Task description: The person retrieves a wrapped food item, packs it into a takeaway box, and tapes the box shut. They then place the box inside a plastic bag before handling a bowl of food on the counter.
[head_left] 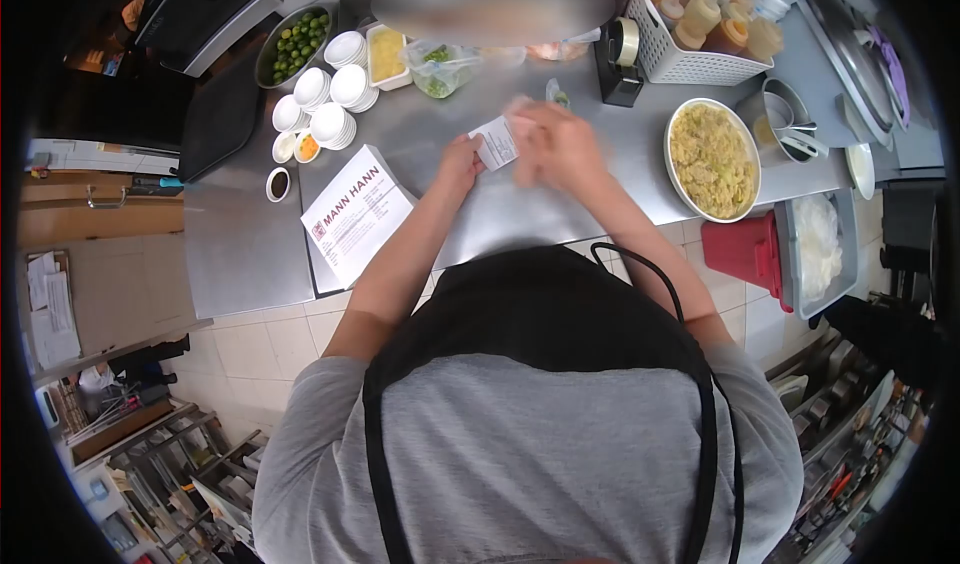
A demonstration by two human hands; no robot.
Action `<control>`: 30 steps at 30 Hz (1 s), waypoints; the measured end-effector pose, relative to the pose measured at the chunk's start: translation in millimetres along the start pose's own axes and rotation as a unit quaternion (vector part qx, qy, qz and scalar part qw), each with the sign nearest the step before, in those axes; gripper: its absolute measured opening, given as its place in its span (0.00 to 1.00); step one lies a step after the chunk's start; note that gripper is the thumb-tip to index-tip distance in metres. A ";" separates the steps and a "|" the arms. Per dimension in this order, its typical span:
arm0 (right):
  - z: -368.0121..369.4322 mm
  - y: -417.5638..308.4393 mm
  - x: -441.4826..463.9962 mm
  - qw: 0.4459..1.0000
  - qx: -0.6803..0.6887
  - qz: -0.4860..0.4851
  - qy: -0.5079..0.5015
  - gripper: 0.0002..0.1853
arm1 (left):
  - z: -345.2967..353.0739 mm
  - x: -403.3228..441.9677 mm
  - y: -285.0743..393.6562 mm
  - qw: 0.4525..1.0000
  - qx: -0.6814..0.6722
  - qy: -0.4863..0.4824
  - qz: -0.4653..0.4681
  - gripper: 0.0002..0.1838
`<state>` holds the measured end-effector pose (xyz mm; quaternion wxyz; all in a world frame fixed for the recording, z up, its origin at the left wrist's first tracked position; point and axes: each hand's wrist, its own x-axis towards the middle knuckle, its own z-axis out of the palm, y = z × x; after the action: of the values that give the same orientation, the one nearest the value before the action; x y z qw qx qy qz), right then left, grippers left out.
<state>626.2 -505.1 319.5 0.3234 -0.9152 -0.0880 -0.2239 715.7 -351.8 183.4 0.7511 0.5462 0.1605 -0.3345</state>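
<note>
A small white printed slip (496,145) is pinched at its lower left edge in my left hand (461,162), above the steel counter. My right hand (562,146) is just right of the slip, smeared by motion. Its fingers are blurred, and whether they touch the slip cannot be made out. Behind my right hand lies a small clear packet (557,94) with something green in it. To the left of my left forearm, a stack of printed sheets (357,214) headed MANN HANN lies on the counter.
Stacked white cups (333,124), a bowl of green limes (297,48) and a bag of greens (437,72) stand at the back left. On the right are a large bowl of yellowish food (712,159), a metal pot (777,114) and a white bottle basket (690,67).
</note>
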 end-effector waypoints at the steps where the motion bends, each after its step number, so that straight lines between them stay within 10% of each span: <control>1: 14.0 -1.6 10.0 0.997 -0.024 -0.067 0.036 0.17 | 0.4 -3.1 1.3 1.000 0.001 0.002 -0.001 0.06; 8: 87.8 52.4 -29.7 0.976 -0.136 -0.172 -0.002 0.18 | -10.8 19.4 -10.9 0.999 0.001 -0.009 0.043 0.03; 10: 62.4 35.6 -32.7 0.986 -0.128 -0.024 -0.103 0.15 | -11.7 17.7 -15.1 0.999 -0.004 -0.009 0.048 0.03; 13: 70.8 66.2 -53.8 0.978 -0.191 -0.069 -0.049 0.14 | -2.9 7.8 -8.3 0.998 -0.028 0.020 0.048 0.03; 15: 41.8 76.0 -66.1 0.936 -0.168 0.104 -0.293 0.15 | -4.0 8.5 -4.9 0.999 -0.012 0.030 0.035 0.03; 17: -29.2 39.7 -57.1 0.924 -0.169 0.047 -0.339 0.19 | -1.8 5.9 -1.0 0.999 0.003 0.019 0.041 0.04; 19: -39.3 55.4 -108.9 0.970 -0.148 0.138 -0.138 0.26 | 3.4 -4.5 11.1 0.999 0.020 0.010 0.046 0.05; 26: 15.0 114.7 -113.7 0.946 -0.307 0.071 -0.070 0.30 | 18.1 -92.3 134.3 0.776 0.524 0.078 0.341 0.10; 30: 80.0 139.2 -22.9 0.952 -0.306 -0.021 -0.010 0.23 | -15.5 -129.8 158.1 0.787 0.489 0.050 0.373 0.09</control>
<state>676.8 -562.8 176.7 0.0225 -0.9703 -0.0378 -0.2378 730.7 -266.5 369.4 0.4406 0.8737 -0.2035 -0.0342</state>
